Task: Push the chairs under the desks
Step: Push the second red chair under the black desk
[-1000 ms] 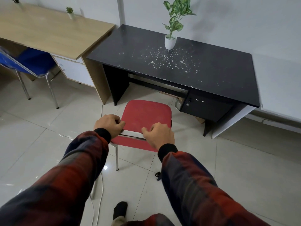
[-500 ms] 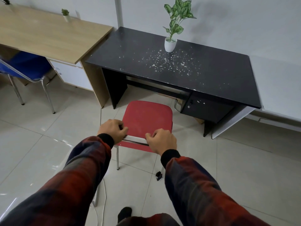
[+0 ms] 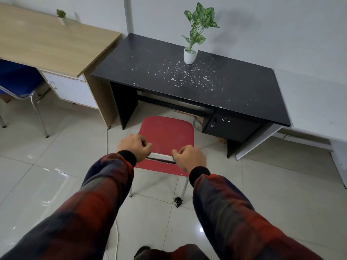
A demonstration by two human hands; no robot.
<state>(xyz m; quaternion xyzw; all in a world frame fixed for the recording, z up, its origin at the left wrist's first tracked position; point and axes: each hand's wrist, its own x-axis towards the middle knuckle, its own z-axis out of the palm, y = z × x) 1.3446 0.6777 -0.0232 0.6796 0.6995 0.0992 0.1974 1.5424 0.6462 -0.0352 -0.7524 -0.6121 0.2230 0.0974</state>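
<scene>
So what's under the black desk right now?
Under the black desk: a crossbar, a drawer unit and bare floor. The red chair isn't under yet. Deeper space is hidden.

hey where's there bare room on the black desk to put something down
The black desk is bare along its left end, beside the wooden desk, and across its right end toward the wall. The middle is crowded: the plant pot stands there at the back, with white flecks scattered in front of it.

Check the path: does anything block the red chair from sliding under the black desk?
Nothing visible does. The red chair faces the open kneehole of the black desk, left of its drawer cabinet. Both hands, left hand and right hand, grip the backrest.
</scene>
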